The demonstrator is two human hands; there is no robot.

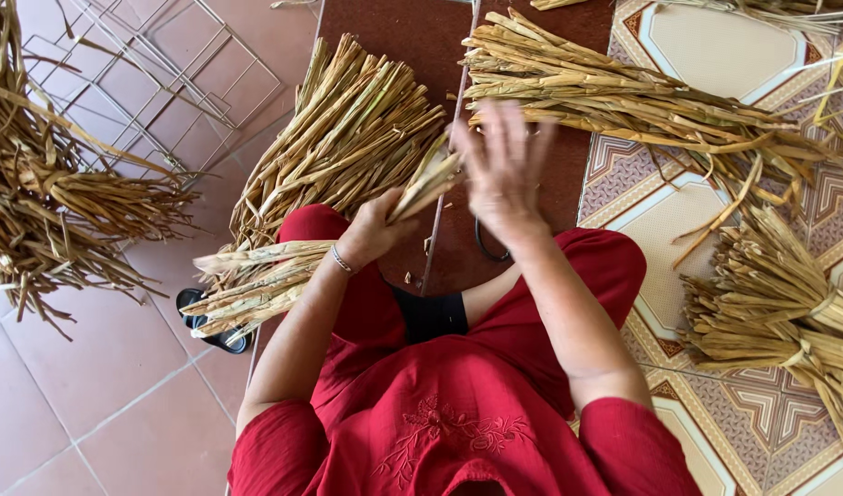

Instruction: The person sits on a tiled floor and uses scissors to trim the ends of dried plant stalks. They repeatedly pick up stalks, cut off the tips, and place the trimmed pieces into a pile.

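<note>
My left hand (pixel 374 226) grips a bundle of dried yellow-brown plant stalks (pixel 256 280) that reaches from above my lap out to the lower left. My right hand (pixel 502 170) is raised beside the bundle's upper end, fingers spread and blurred, holding nothing. I wear red clothes and a thin bracelet on the left wrist.
A large fanned stalk bundle (pixel 348 129) lies ahead on a dark brown mat (pixel 412 37), another bundle (pixel 614 96) to the right. A tied bundle (pixel 789 312) rests on patterned tiles at right, loose stalks (pixel 45 193) at left near a wire grid (pixel 164 73). A black sandal (pixel 206 326) lies below the held bundle.
</note>
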